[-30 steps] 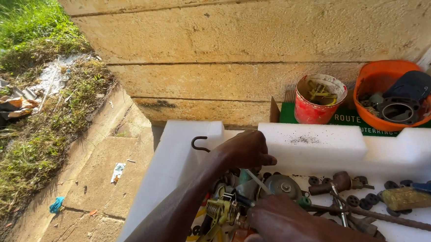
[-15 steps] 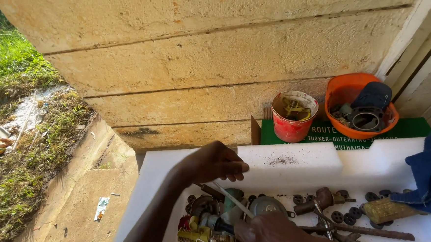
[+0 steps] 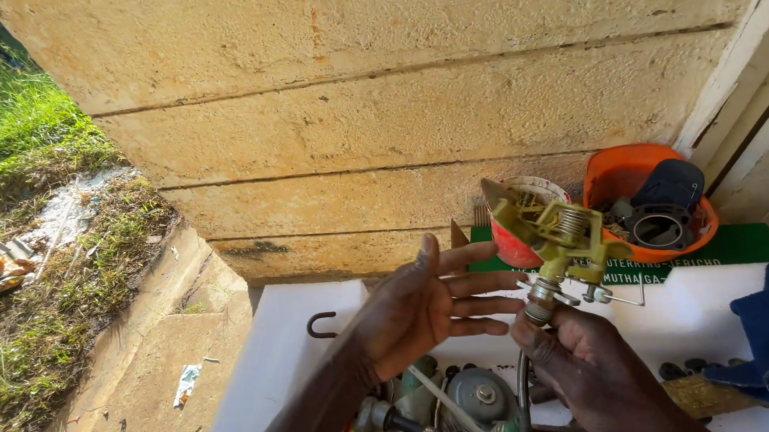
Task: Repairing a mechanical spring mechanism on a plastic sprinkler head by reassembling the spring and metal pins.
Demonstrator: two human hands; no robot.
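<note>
While the right hand [image 3: 590, 363] pinches one brass sprinkler [image 3: 557, 242] by its stem, the head stands just above the grip. Beside it the left hand [image 3: 420, 310] is spread flat (holding nothing). Beyond the grip sit two tubs, one red [image 3: 513, 244] and one orange [image 3: 619, 182].

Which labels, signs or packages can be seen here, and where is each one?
Green sign board: lies flat by the wall under the orange bowl and red cup; rectangular, dark green, pale lettering along its front edge, partly hidden by the sprinkler head in the right hand.
No other labels, packages or screens show.
</note>
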